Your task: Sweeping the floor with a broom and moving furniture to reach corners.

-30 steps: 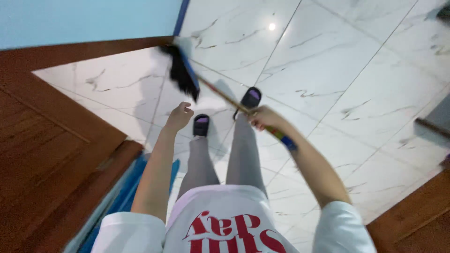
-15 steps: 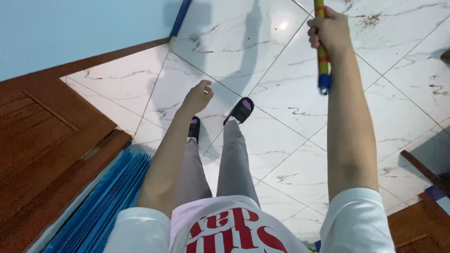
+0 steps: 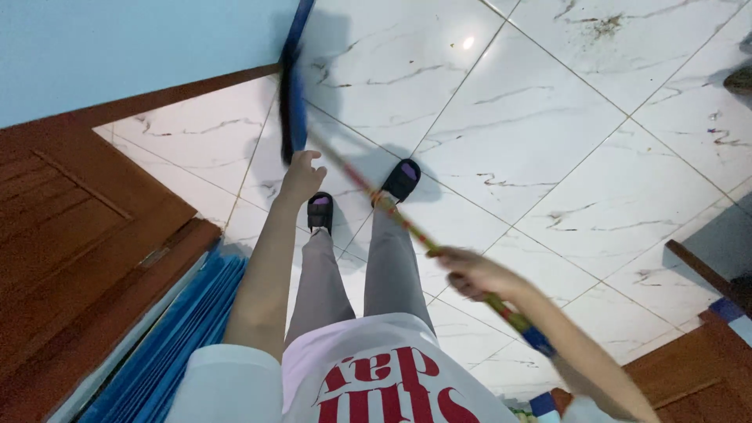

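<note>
From up here I look down on a white marble-patterned tiled floor (image 3: 548,141) that fills most of the view, with a brown wooden door (image 3: 70,227) on my left, a pale blue wall (image 3: 117,47) above it, and a stack of blue folded sheeting (image 3: 180,329) lying along the foot of the door. Down the middle are my grey trouser legs (image 3: 368,274), ending in black slippers (image 3: 401,178), and the white shirt with red lettering (image 3: 376,376) at the bottom edge. The broom (image 3: 352,180) is the thing in hand: its long axis runs on a diagonal from lower right to upper left, crossing in front of my legs, the striped handle end (image 3: 525,333) low by my right forearm and the dark bristle head (image 3: 291,110) up near the corner where wall meets floor, blurred with motion. My right hand (image 3: 474,274) has its fingers wrapped fully round the handle near that lower end, so it is the hand that carries the broom. My left hand (image 3: 301,176) is raised near the head end, just beside the shaft where it meets the bristles; its fingers are loosely curled and holding nothing, and I cannot tell whether they touch the shaft. The bristles lie up and left of both hands. Some dark specks of dirt (image 3: 607,25) sit on the tiles at the far top right, well apart from the broom head.
</note>
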